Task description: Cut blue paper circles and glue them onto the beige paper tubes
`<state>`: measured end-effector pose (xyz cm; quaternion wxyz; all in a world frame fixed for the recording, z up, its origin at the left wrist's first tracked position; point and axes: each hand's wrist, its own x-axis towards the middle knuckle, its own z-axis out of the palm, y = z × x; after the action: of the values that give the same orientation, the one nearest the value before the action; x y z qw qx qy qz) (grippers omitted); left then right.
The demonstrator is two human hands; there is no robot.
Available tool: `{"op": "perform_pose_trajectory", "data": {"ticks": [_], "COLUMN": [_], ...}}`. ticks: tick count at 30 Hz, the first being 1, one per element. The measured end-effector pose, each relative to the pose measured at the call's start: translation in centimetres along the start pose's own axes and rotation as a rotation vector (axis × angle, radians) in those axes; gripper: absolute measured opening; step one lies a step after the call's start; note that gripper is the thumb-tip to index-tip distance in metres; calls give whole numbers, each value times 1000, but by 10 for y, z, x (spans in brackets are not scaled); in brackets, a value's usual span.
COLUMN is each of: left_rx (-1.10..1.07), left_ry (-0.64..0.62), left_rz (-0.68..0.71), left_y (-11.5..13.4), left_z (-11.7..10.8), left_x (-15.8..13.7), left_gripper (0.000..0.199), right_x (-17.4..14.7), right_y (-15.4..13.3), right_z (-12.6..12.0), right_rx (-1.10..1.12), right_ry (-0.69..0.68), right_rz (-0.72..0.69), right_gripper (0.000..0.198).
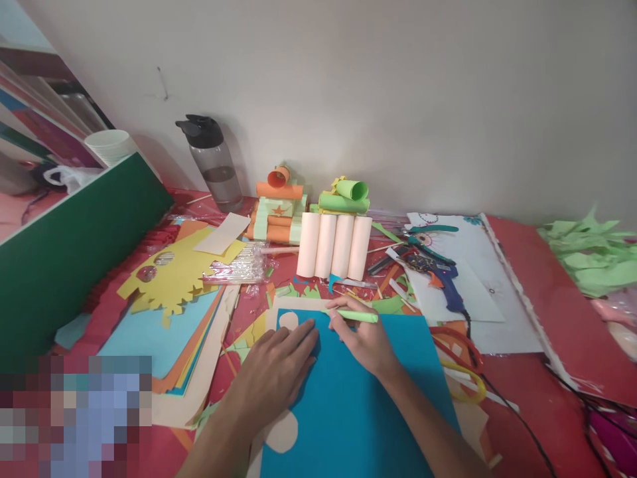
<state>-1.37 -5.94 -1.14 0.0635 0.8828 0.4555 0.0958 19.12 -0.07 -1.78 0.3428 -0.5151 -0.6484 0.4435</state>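
Blue paper (358,405) lies beneath the flat left hand (277,362), fingers loosely together; beside it, the right hand (367,340) pinches a green pen (361,316).

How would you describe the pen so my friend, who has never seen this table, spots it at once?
Find the big blue sheet at the lower middle. At its top edge, the right hand holds a slim, light green pen. Unlike the flat green paper scraps nearby, it is a straight, narrow stick.
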Motion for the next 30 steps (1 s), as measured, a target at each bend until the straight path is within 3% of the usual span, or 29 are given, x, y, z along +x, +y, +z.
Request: {"op": "perform_pose_trajectory", "data": {"ticks": [8, 30], "left_rx": [-11, -69], "left_ry": [2, -58], "left_rz": [-7, -75], "left_y": [2, 2], "left_z": [-3, -9], "left_x": [4, 7], "left_gripper": [39, 32], "right_x": [0, 0], "right_y": [-6, -3], "right_z": [1, 0], "right_rx": [-107, -95], "right_ry": [-13, -41], "right_rz": [-39, -19], "right_gripper": [17, 12]}}
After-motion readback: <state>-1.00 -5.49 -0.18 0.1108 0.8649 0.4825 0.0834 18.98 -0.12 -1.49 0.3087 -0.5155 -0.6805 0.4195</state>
